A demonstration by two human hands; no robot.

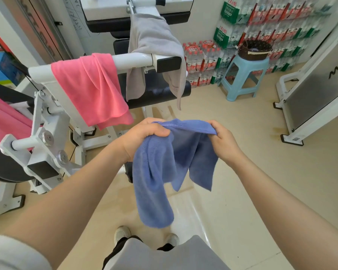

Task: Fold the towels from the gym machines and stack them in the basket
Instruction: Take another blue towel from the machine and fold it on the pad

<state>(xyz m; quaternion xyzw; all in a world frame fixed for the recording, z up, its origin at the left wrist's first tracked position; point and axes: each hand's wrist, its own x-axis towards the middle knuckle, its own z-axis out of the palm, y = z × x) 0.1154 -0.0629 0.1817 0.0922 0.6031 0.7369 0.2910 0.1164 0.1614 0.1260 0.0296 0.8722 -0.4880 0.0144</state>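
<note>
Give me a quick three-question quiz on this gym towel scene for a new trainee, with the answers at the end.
1. True or false: the blue towel is already folded flat in the basket.
2. Which towel hangs on the white machine arm nearest the person? A) pink towel B) grey towel C) green towel
3. Fill in: the basket sits on a light blue ____.

Key
1. False. The left hand and right hand both grip it in mid-air, and it hangs bunched.
2. A
3. stool
</note>
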